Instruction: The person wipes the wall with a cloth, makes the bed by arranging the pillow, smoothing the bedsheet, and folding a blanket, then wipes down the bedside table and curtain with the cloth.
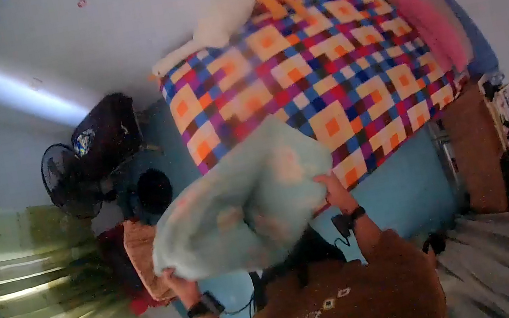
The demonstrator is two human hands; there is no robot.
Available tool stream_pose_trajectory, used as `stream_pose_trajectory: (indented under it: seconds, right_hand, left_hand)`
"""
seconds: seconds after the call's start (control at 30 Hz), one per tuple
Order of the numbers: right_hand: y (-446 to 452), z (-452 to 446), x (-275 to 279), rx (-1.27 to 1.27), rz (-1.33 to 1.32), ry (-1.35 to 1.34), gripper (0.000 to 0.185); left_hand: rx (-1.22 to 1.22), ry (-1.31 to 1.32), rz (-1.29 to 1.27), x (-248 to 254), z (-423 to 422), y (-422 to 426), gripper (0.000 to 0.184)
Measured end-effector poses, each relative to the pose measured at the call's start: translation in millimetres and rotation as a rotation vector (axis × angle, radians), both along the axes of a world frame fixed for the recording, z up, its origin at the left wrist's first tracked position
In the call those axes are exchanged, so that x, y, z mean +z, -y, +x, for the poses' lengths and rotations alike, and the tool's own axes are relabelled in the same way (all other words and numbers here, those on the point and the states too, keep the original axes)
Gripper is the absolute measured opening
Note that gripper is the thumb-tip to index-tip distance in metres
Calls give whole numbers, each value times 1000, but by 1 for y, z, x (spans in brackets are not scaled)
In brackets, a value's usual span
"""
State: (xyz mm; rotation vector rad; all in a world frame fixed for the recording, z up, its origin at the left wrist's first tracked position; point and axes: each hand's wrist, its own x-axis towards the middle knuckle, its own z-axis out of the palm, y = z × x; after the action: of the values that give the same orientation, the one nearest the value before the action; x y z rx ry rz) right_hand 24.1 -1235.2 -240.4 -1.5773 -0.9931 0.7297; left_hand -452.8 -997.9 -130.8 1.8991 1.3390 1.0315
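Note:
A pale blue-green blanket [209, 211] with faded pink patches hangs in front of me, bunched and folded in its middle and blurred by motion. My left hand [180, 286] is closed on its lower left corner. On the other side, my right hand [338, 193] grips the right edge. Dark straps with thin cables sit around both wrists. Beyond the cloth lies a bed covered by a colourful checkered bedspread [320, 66], which the blanket partly hides from view.
Pink pillow [428, 26] at the bed's right end; white soft item [226, 19] along the wall. Left stand a black fan [70, 181], a dark bag [107, 134] and folded brown cloth [144, 257]. A brown cabinet [476, 150] is right; green curtain [35, 266] at lower left.

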Motion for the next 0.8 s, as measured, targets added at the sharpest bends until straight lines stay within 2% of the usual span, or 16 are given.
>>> stream_pose_trajectory:
  seconds: [0.03, 0.07, 0.1, 0.13, 0.2, 0.23, 0.27, 0.3, 0.4, 0.43, 0.5, 0.53, 0.57, 0.67, 0.77, 0.8]
  right_hand:
    - [9, 2, 53, -59, 42, 224, 41]
    - [24, 9, 56, -122, 126, 214, 43]
    - [47, 17, 54, -179, 208, 197, 45]
    - [65, 19, 76, -257, 197, 93, 41]
    - [88, 16, 141, -528, 164, -496, 34]
    - [97, 15, 171, -667, 185, -674, 32]
    - [113, 13, 189, -763, 211, -749, 30]
    - [129, 12, 203, -840, 227, -787, 31]
    - [201, 7, 207, -918, 226, -570, 29]
    - [211, 0, 219, -960, 263, -629, 29]
    - [226, -16, 243, -1042, 328, -758, 29]
    - [243, -12, 237, -1009, 316, -771, 30]
    - [265, -1, 224, -974, 304, -783, 32]
    - [282, 3, 231, -965, 268, -645, 37]
    - [306, 25, 213, -933, 173, -386, 40]
    - [307, 43, 210, -939, 192, -531, 38]
  left_hand:
    - [-109, 147, 2, 11, -12, -5, 37]
    - [125, 740, -543, 64, 9, 6, 41]
    - [160, 937, -658, 24, -57, -4, 43]
    - [215, 903, -621, 15, -77, 3, 43]
    - [329, 828, -553, 0, -116, 15, 43]
    - [323, 887, -564, -6, -128, 19, 45]
    - [317, 946, -576, -12, -140, 22, 46]
    - [316, 1044, -585, 4, -126, 35, 46]
    - [308, 1278, -737, 13, -115, 34, 45]
    - [307, 1346, -806, 12, -111, 36, 45]
    - [213, 1227, -781, 7, -100, 34, 44]
    - [169, 1168, -764, 12, -89, 34, 43]
    - [149, 1412, -929, 19, -78, 26, 43]
    - [14, 1063, -747, 50, -29, 36, 46]
    - [22, 1357, -987, 68, 10, 31, 50]
    - [-28, 1209, -802, 51, 16, 24, 52]
